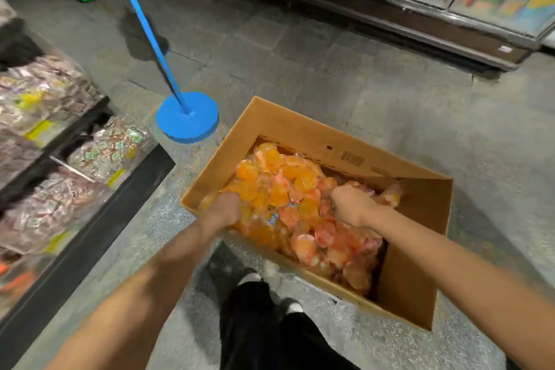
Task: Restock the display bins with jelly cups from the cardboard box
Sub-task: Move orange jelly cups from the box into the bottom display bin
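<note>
Display bins [45,129] of wrapped sweets fill the frame's left edge. At centre, the cardboard box [300,132] sits on the floor, holding jelly cups [288,189]. Left hand [225,209] and right hand [350,204] are buried there, fingers curled around cups.

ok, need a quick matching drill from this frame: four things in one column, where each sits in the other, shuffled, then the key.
Things:
1. left hand
2. right hand
3. blue stand
4. display bins

Places:
A. along the left edge of the view
B. in the jelly cups at the box's left side
C. on the floor beyond the cardboard box's far left corner
D. in the jelly cups toward the box's right side

Pairs: 1-B, 2-D, 3-C, 4-A
</note>
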Tool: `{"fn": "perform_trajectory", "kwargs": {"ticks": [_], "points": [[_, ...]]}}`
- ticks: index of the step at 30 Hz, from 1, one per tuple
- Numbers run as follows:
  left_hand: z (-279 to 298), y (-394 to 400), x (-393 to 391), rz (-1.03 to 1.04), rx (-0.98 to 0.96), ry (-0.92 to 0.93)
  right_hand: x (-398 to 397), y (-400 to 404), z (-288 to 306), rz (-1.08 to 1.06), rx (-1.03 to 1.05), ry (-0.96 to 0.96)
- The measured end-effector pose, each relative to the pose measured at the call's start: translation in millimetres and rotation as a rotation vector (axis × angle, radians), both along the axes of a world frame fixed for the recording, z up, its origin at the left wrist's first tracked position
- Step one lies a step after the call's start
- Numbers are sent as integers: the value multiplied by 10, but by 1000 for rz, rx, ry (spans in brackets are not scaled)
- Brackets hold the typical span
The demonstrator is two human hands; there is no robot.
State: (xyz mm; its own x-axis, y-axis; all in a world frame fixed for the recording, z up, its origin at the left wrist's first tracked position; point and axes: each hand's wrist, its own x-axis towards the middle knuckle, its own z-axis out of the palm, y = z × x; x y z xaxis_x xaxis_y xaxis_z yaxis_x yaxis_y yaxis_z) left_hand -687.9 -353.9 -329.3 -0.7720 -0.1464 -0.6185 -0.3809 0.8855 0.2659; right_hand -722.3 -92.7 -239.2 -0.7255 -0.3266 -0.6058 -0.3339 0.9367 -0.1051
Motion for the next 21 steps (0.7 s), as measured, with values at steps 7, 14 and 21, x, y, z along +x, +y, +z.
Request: {"fn": "perform_trajectory", "kwargs": {"ticks": [7,14,21], "points": [[-680,-625,-508,-231,-83,-98,-361,-504,-594,-148,-63,-167],[-891,-702,-651,-207,38,-233,-431,-801,-825,-224,55,-264],[-682,-707,-867,-472,17,-191,-387,-913,-859,-411,-52,-263]]}}
